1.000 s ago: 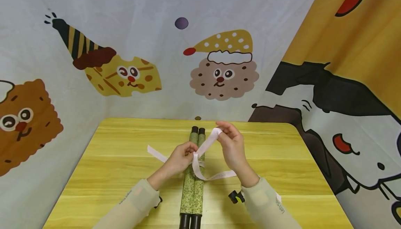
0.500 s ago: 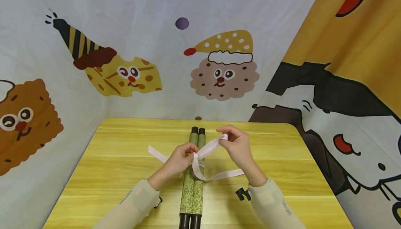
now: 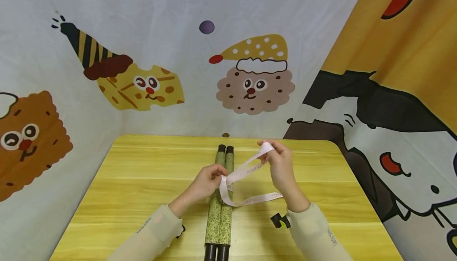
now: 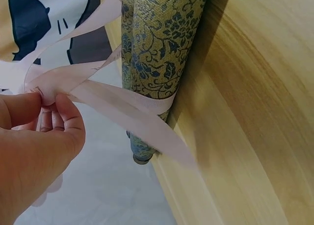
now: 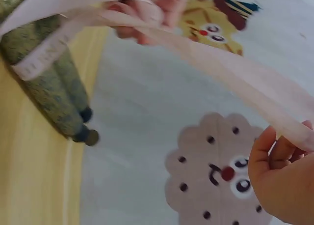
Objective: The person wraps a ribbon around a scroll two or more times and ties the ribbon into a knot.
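Note:
Two rolled scrolls [image 3: 215,223] covered in green patterned brocade, with dark end knobs, lie side by side on the table. Around their middle runs a pale pink ribbon [image 3: 244,173] with printed lettering. My left hand [image 3: 204,182] pinches the ribbon where its strands cross, just above the scrolls. To the right, my right hand [image 3: 283,169] holds a raised loop of it between thumb and fingers. A ribbon tail [image 4: 167,139] hangs past the scrolls in the left wrist view. The right wrist view shows the ribbon [image 5: 230,80] stretched between both hands.
The wood-grain table [image 3: 143,158] extends on both sides of the scrolls. Behind it hangs a white cloth [image 3: 171,23] printed with cartoon snacks. A black wrist-camera piece [image 3: 280,220] sticks out beside the right sleeve [image 3: 314,229].
My right hand has moved right, drawing the ribbon loop longer from the crossing. My left hand stays nearly in place. The ribbon tail left of the scrolls no longer shows in the head view.

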Demonstrator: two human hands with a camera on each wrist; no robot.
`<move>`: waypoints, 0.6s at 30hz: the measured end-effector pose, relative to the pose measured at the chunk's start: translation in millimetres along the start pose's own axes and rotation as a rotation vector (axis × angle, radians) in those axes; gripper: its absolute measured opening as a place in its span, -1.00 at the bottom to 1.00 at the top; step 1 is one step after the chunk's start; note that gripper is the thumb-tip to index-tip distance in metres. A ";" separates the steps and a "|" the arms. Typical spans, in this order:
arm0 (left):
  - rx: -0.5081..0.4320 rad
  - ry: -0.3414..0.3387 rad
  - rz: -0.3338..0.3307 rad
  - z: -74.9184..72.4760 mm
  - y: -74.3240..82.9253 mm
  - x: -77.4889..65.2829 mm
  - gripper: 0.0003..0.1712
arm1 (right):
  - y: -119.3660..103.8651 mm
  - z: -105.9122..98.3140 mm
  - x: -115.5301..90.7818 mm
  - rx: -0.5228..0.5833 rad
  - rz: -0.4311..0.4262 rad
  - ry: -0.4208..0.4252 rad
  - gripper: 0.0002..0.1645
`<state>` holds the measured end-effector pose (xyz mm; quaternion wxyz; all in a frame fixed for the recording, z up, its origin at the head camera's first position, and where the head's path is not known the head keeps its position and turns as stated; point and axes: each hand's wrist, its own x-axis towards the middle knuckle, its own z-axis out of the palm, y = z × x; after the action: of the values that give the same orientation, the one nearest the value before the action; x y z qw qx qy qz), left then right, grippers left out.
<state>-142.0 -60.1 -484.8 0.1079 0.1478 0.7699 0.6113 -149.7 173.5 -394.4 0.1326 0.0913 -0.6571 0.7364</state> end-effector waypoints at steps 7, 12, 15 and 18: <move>0.000 0.006 0.001 -2.8 -3.0 -0.7 -0.72 | -17.6 -41.8 19.1 0.363 0.088 0.113 -0.50; -0.036 0.012 -0.013 -4.4 -3.0 -0.7 -0.73 | -12.6 -100.2 33.7 0.333 0.289 0.334 -0.61; -0.054 0.020 -0.019 -4.6 -3.6 -0.9 -0.74 | -3.9 -136.8 37.4 0.231 0.411 0.462 -0.71; -0.063 0.027 -0.018 -4.9 -3.7 -0.9 -0.75 | 5.8 -160.4 35.8 0.059 0.479 0.504 -0.68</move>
<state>-143.2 -65.6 -487.4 0.1075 0.1289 0.7532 0.6361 -179.1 334.7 -408.0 0.1115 -0.2465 -0.5850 0.7646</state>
